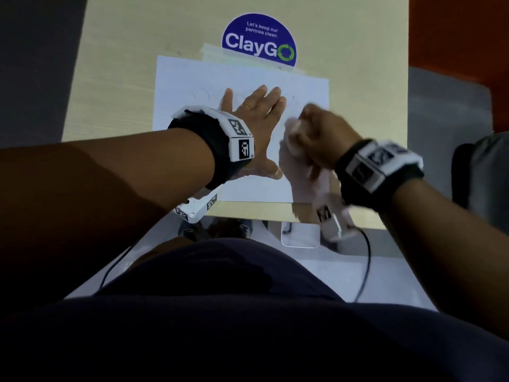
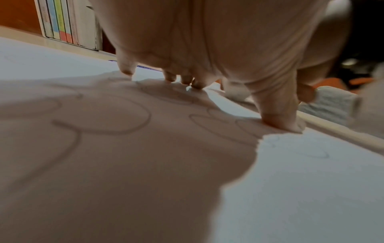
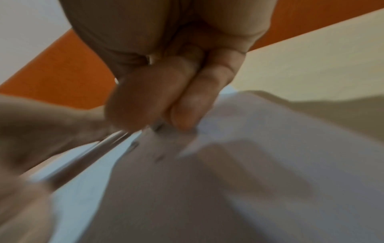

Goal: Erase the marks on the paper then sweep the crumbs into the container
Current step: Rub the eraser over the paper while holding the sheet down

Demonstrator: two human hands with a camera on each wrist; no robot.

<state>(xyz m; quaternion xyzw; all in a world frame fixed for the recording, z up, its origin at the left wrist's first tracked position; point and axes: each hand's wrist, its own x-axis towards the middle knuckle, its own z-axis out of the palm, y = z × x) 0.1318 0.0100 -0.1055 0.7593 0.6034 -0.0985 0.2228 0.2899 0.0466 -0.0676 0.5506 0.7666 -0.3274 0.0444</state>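
A white paper sheet [image 1: 192, 78] lies taped on the light wood table [image 1: 110, 78]. Faint pencil loops [image 1: 203, 93] show on it, clearer as pencil marks [image 2: 116, 118] in the left wrist view. My left hand [image 1: 253, 111] lies flat with fingers spread and presses the sheet down; its fingertips [image 2: 126, 70] touch the paper. My right hand [image 1: 316, 133], motion-blurred, is curled just right of it over the paper's right part. In the right wrist view my right hand [image 3: 166, 115] pinches a small dark eraser [image 3: 158, 127] against the paper; most of it is hidden.
A clear rectangular container [image 1: 300, 238] sits below the table's near edge, under my right wrist. A blue round ClayGo sticker [image 1: 259, 42] and tape strips [image 1: 214, 51] lie at the paper's far edge. Cables hang from both wrist cameras.
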